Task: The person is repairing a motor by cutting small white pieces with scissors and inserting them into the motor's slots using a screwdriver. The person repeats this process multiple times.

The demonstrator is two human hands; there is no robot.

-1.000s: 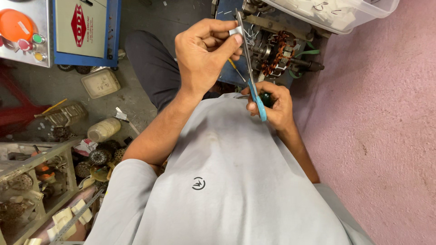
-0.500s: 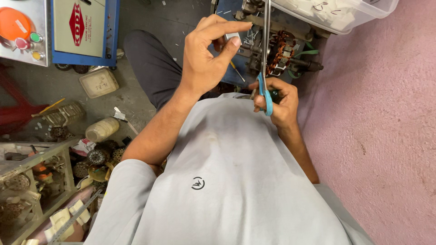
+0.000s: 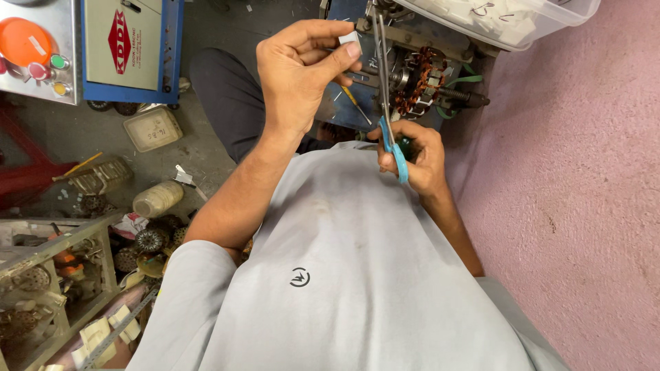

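Observation:
My left hand point(image 3: 299, 75) is raised and pinches a small white piece point(image 3: 349, 38) between thumb and fingertips. My right hand point(image 3: 421, 156) grips the blue handles of a pair of scissors point(image 3: 383, 82), whose thin blades point up, just right of the white piece. Behind both hands sits a motor stator point(image 3: 421, 82) with copper windings and a protruding shaft, resting on a blue surface. My grey shirt fills the lower middle of the view.
A clear plastic tub point(image 3: 509, 20) sits at top right, above a pink surface point(image 3: 577, 192). To the left are a blue-framed box point(image 3: 130, 45), a panel with an orange button point(image 3: 27, 41), a plastic jar point(image 3: 158, 199) and a shelf point(image 3: 41, 275) of motor parts.
The scissors have swung from tilted to nearly upright beside the white piece. My left hand has shifted slightly, still pinching the piece.

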